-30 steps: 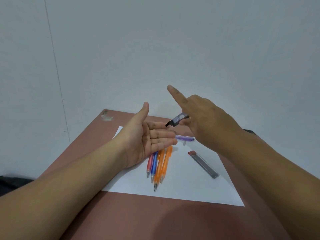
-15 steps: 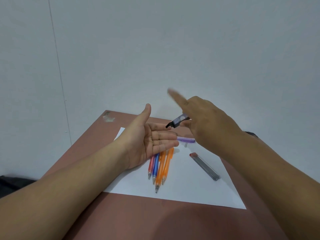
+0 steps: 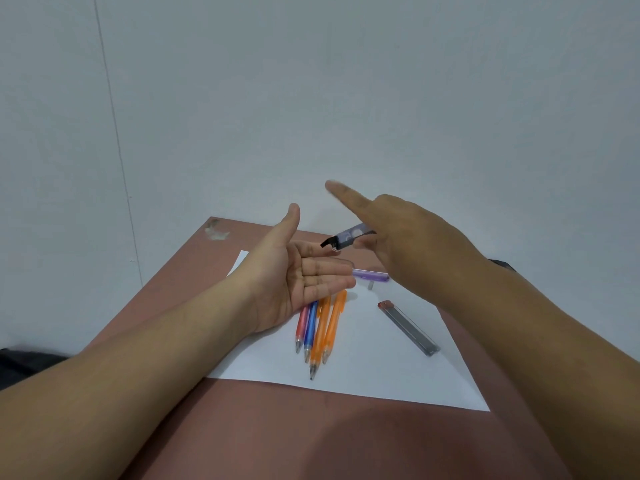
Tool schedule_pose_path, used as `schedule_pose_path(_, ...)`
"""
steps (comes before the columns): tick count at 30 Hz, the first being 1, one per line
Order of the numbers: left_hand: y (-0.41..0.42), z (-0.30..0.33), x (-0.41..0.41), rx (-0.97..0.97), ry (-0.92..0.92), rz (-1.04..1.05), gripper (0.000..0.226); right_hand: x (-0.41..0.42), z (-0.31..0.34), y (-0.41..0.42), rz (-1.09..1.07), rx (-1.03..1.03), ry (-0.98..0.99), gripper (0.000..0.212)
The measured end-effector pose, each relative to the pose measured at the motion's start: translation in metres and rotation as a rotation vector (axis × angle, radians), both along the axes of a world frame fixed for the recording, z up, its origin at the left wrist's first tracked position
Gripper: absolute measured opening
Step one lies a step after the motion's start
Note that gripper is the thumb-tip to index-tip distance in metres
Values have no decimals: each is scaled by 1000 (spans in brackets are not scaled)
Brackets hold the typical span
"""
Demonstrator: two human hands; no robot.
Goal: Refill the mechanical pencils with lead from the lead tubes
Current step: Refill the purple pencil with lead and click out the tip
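Here, a person's two bare forearms reach over a reddish-brown table (image 3: 263,431) toward a white paper sheet (image 3: 374,375) laid with refill supplies. Nearest on the sheet lie four mechanical pencils (image 3: 320,327), one red, one blue and two orange, side by side and touching, tips toward the camera. Just to their right, apart from them, a lead tube (image 3: 408,327) with a red cap lies diagonally; it looks a light, rigid plastic case, best taken across its flat long sides, and the leads inside are judged brittle enough to snap under any bending. Above the pencils' far ends hovers the left hand (image 3: 304,271), palm up, fingers straight and together, thumb raised, holding nothing, apparently offered as a catching tray. Beyond its fingertips a purple mechanical pencil (image 3: 370,274) lies crosswise on the sheet, a small grey piece (image 3: 370,286) beside it, possibly its cap or eraser, though too small to tell. Farther still, the right hand (image 3: 412,244) holds a second lead tube (image 3: 348,237), its dark open end tilted down over the left fingers; the index finger is extended and blurred, while the digits actually pinching the tube are hidden behind the hand. Smooth and slim, that tube could slip, so a hold near mid-length seems wise.
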State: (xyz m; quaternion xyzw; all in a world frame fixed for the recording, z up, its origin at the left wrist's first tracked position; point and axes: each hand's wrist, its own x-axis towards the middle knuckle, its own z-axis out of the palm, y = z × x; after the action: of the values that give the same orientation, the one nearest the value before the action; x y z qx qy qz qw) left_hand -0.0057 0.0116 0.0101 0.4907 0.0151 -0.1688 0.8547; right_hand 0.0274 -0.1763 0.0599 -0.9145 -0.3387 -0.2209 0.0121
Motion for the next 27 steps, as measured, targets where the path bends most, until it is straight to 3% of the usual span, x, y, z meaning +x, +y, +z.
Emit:
schedule_pose_path(2,0,-1,0,17,-19,-11,90,-5,1,-3,10,-123,-19,69)
schedule_pose_path(3,0,-1,1,25,-26,-20,91,-6,0,-5,6,-161,-20,65)
schedule_pose_path(7,1,-2,2,27,-12,-36,95,-6,-4,0,-11,-68,36,122)
schedule_pose_path(12,1,-3,3,19,-6,-35,95,-6,-4,-3,-10,-3,8,124)
schedule_pose_path(14,1,-3,3,16,-17,-46,95,-7,-2,-4,-9,-21,22,105)
schedule_pose_path(16,1,-4,3,32,-34,-50,93,-9,3,-2,-28,-173,32,70)
schedule_pose_path(17,1,-5,4,39,-34,-48,93,-9,3,-2,-48,-212,43,69)
schedule_pose_path(20,1,-6,6,39,-22,-58,96,-9,-2,3,-41,-108,40,116)
schedule_pose_path(21,2,-6,6,38,-22,-66,97,-10,-2,3,-36,-92,16,122)
schedule_pose_path(27,1,-5,6,27,-26,-67,97,-8,-2,-2,-20,32,31,110)
